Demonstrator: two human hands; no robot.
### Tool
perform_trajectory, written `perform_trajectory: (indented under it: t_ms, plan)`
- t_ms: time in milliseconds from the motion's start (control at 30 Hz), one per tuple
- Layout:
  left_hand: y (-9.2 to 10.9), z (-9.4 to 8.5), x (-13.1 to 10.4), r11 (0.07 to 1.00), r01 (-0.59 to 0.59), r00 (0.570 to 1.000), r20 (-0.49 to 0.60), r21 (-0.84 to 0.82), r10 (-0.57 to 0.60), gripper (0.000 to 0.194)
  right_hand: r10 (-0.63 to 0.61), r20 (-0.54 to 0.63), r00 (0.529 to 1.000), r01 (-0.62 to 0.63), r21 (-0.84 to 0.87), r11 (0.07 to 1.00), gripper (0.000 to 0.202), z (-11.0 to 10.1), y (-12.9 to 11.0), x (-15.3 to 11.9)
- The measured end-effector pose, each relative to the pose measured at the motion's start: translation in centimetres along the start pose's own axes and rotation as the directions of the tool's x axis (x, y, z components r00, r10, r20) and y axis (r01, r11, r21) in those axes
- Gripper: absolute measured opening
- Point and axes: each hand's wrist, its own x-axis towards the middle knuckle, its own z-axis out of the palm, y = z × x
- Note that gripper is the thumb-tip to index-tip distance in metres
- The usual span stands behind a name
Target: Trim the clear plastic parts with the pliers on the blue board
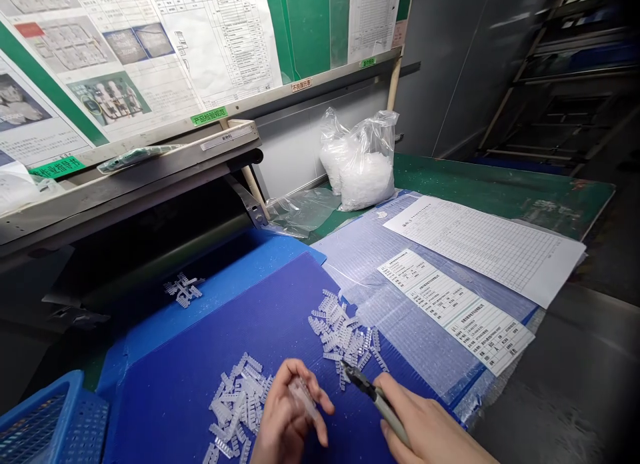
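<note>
My left hand [280,411] curls around a small clear plastic piece [303,397], fingers bent and palm partly turned up. In my right hand [425,421] is a pair of nippers [365,386] with dark jaws and grey-green handles; the jaws point up and left, apart from the plastic piece. Beside my left hand lies a pile of clear toothed plastic strips [243,401] on the dark blue sheet [273,311]. A second pile of similar strips [350,337] sits just beyond the nippers' tip.
A small cluster of strips [183,289] lies farther back left. At the lower left stands a blue basket [55,417]. Label sheets [455,311] and a printed form [485,247] lie on the right. Behind are filled clear bags [365,167], beside a ledge [235,136] under the notice board.
</note>
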Motion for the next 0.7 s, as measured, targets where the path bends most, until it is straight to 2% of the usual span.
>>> perform_trajectory:
  t_ms: [33, 67, 133, 267, 400, 467, 567, 633, 700]
  plan:
    - [-0.1, -0.3, 0.7, 0.983, -0.029, 1.000, 0.001, 0.184, 0.030, 0.017, 0.012, -0.026, 1.000, -0.012, 0.013, 1.000, 0.011, 0.1, 0.5, 0.1]
    - [-0.3, -0.4, 1.4, 0.924, -0.057, 0.998, -0.004, 0.378, 0.063, 0.014, 0.030, -0.037, 0.999, -0.029, 0.022, 0.999, 0.009, 0.2, 0.9, 0.2]
    - [-0.7, -0.2, 2.9, 0.765, -0.107, 0.991, 0.008, 0.636, 0.132, 0.012, 0.064, -0.043, 0.997, -0.063, 0.031, 0.998, 0.008, 0.4, 1.6, 0.3]
    - [-1.5, 0.7, 4.4, 0.650, -0.207, 0.974, 0.095, 0.731, 0.204, 0.014, 0.100, -0.065, 0.993, -0.097, 0.055, 0.994, 0.008, 0.5, 2.5, 0.5]
    - [-1.1, 0.8, 3.9, 0.608, -0.235, 0.965, 0.110, 0.758, 0.236, 0.014, 0.114, -0.068, 0.991, -0.109, 0.075, 0.991, 0.007, 0.6, 2.4, 0.5]
    - [-0.5, 0.8, 3.2, 0.637, -0.196, 0.973, 0.068, 0.745, 0.220, 0.008, 0.100, -0.058, 0.993, -0.095, 0.084, 0.992, 0.007, 0.6, 1.9, 0.5]
    - [0.3, 1.0, 2.1, 0.786, -0.050, 0.991, -0.070, 0.616, 0.117, 0.010, 0.053, -0.057, 0.997, -0.047, 0.101, 0.994, 0.008, 0.5, 0.8, 0.5]
    - [0.5, 1.2, 1.5, 0.915, 0.041, 0.995, -0.097, 0.401, -0.002, 0.018, 0.011, -0.045, 0.999, -0.006, 0.111, 0.994, 0.010, 0.5, 0.1, 0.6]
    - [0.6, 1.3, 1.0, 0.987, 0.100, 0.995, -0.018, 0.125, -0.099, 0.028, -0.030, -0.021, 0.999, 0.032, 0.114, 0.993, 0.012, 0.5, -0.5, 0.7]
